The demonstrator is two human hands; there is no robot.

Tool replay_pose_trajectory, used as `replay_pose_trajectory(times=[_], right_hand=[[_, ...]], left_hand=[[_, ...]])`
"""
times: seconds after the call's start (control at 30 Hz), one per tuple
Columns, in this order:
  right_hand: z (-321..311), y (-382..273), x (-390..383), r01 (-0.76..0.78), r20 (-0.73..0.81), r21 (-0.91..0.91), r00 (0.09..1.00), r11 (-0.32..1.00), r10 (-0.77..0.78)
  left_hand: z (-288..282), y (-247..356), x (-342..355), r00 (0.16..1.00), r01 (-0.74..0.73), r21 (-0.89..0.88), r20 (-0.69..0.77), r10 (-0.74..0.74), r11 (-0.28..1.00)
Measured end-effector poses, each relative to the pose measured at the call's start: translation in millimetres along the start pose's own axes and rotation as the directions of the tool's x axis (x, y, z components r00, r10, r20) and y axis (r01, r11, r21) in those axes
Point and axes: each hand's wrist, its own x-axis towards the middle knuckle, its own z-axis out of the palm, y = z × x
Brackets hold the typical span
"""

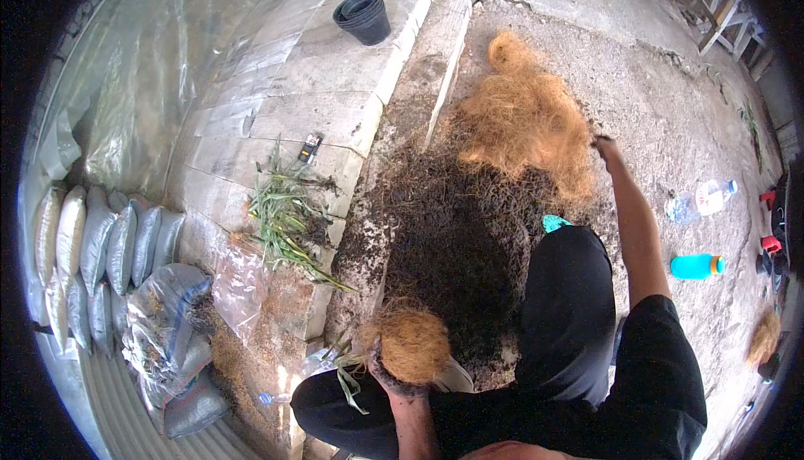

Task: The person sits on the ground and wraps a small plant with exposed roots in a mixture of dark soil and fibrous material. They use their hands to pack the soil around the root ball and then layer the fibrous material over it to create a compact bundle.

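Low in the view, my left hand, its fingers dark with soil, is closed round a ball of brown coconut fibre. Long green leaves of a plant stick out at the left of the ball; whether they are joined to it is hidden. My right arm reaches far forward, with the right hand at the right edge of a loose heap of coconut fibre. That hand looks bunched, and what its soil-dark fingers hold, if anything, is too small to make out. Dark soil spreads between the heap and the ball.
Leafy plants lie on the left ledge near a small black device. Black pots stand farther off. Filled bags are stacked at left. A clear bottle and a turquoise bottle lie at right.
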Motion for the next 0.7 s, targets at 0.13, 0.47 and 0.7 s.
replay_pose_trajectory(times=[0.13, 0.47, 0.7], right_hand=[[14, 44, -16, -0.078, -0.526, -0.474, 0.823, 0.877, -0.212], [59, -84, -71, -0.040, -0.208, -0.514, 0.975, 0.857, -0.079], [71, -21, 4, 0.177, -0.137, -0.616, 0.935, 0.767, -0.326]], left_hand=[[1, -2, 2, 0.997, -0.032, 0.064, -0.071, 0.037, 0.997], [5, -4, 3, 0.989, -0.063, 0.133, -0.126, 0.080, 0.989], [1, -13, 17, 0.994, -0.041, 0.145, -0.098, 0.056, 0.989]])
